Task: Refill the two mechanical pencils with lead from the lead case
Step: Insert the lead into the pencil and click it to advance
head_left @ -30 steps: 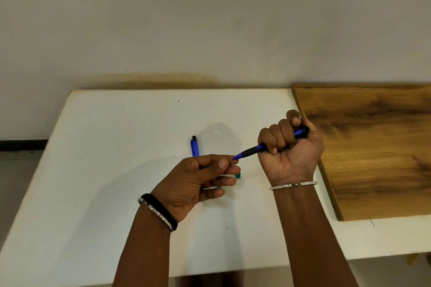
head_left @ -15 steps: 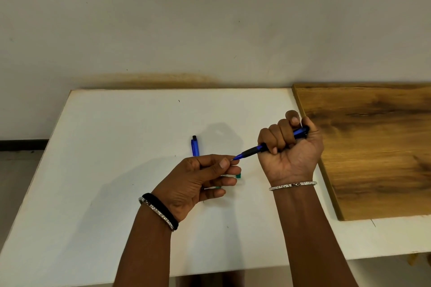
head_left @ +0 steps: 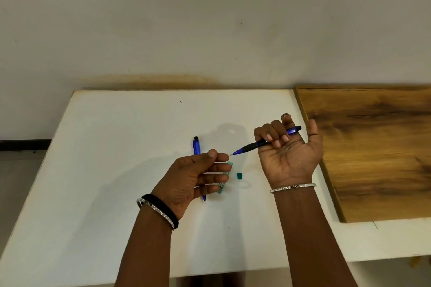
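White laminate makes up the tabletop (head_left: pixel 116 147), pushed against a plain pale wall (head_left: pixel 210 18) with a brownish stain just above the far edge. A wood-grain board (head_left: pixel 373 158) lies at the right of the frame. At centre, the right hand (head_left: pixel 289 156) curls its fingers (head_left: pixel 270 135) round a blue mechanical pencil (head_left: pixel 251 146), thumb lifted, tip pointing left. The left hand (head_left: pixel 191 177), fingers loosely bent and holding nothing visible, hovers over the second pencil (head_left: pixel 196 147) and the teal lead case (head_left: pixel 225 176); its small teal cap (head_left: pixel 239 175) sits just right.
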`<state>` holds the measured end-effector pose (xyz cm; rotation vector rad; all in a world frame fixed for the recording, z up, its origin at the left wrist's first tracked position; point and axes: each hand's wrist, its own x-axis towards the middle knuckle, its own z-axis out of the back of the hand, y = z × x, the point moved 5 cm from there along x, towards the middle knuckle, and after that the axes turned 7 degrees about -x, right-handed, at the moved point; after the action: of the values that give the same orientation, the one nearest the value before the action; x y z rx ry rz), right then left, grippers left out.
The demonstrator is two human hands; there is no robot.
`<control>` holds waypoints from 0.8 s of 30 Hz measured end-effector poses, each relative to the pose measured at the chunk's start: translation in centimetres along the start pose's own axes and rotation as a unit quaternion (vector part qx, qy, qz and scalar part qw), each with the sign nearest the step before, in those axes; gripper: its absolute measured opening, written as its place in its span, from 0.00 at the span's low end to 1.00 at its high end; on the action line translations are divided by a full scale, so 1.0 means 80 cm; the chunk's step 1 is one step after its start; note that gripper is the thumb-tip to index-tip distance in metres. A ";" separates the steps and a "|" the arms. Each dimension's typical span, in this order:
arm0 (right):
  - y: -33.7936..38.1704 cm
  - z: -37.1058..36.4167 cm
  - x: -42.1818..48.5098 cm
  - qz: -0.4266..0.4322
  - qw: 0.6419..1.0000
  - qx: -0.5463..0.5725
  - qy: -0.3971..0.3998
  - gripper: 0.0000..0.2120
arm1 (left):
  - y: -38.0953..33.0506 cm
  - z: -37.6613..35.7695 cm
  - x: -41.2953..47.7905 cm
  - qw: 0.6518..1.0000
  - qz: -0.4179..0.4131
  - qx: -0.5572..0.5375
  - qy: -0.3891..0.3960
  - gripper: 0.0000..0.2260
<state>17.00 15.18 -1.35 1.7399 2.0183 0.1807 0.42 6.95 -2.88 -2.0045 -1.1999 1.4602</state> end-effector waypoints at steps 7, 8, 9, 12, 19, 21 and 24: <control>-0.026 -0.006 0.002 -0.073 0.990 -0.116 -0.039 0.10 | -0.016 0.001 0.003 0.981 -0.120 0.137 -0.073 0.13; -0.030 -0.008 0.001 -0.089 0.987 -0.130 -0.031 0.10 | -0.017 0.002 0.004 0.975 -0.130 0.160 -0.082 0.12; -0.034 -0.010 0.001 -0.101 0.983 -0.149 -0.021 0.11 | -0.018 0.002 0.004 0.971 -0.136 0.175 -0.088 0.11; -0.047 -0.017 -0.001 -0.121 0.970 -0.208 0.014 0.12 | -0.021 0.003 0.004 0.963 -0.152 0.200 -0.095 0.08; -0.082 -0.024 -0.011 -0.101 0.909 -0.397 0.070 0.13 | -0.025 0.009 0.002 0.936 -0.200 0.266 -0.112 0.10; -0.090 -0.021 -0.012 -0.091 0.896 -0.429 0.066 0.12 | -0.023 0.014 0.003 0.932 -0.201 0.279 -0.117 0.10; -0.093 -0.020 -0.013 -0.049 0.838 -0.542 0.041 0.10 | -0.024 0.023 0.002 0.924 -0.208 0.290 -0.141 0.07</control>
<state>9.71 13.14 -2.58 0.8803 1.4935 1.1268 -2.00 7.82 -2.32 -1.1013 -1.0443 1.6570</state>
